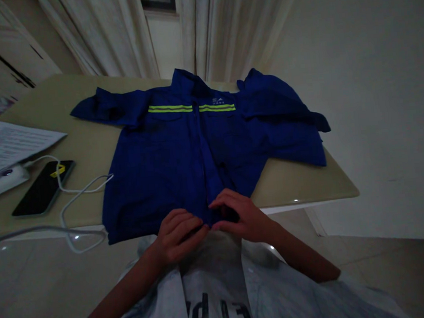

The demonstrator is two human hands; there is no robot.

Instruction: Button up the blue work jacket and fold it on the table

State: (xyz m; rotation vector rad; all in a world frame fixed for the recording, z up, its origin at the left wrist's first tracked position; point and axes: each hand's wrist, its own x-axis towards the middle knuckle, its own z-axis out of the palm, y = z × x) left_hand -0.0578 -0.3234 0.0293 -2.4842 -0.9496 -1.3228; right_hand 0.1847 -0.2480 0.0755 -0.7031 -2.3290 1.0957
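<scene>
A blue work jacket [152,159] with yellow-green reflective stripes across the chest lies spread on the table, collar at the far end and hem over the near edge. Its front placket runs down the middle toward me. At the bottom of that placket, my left hand [179,236] pinches the hem, its fingers closed on the cloth. My right hand [239,216] grips the other side of the opening, thumb low and fingers curled above it. The two hands almost meet. Whether a zipper end sits between the fingertips is too dark to make out.
On the left of the table [88,145] lie a phone [44,188], a white cable [77,190] and printed papers [10,144]. A white wall [371,115] stands close on the right. Curtains [112,34] hang behind the far table edge.
</scene>
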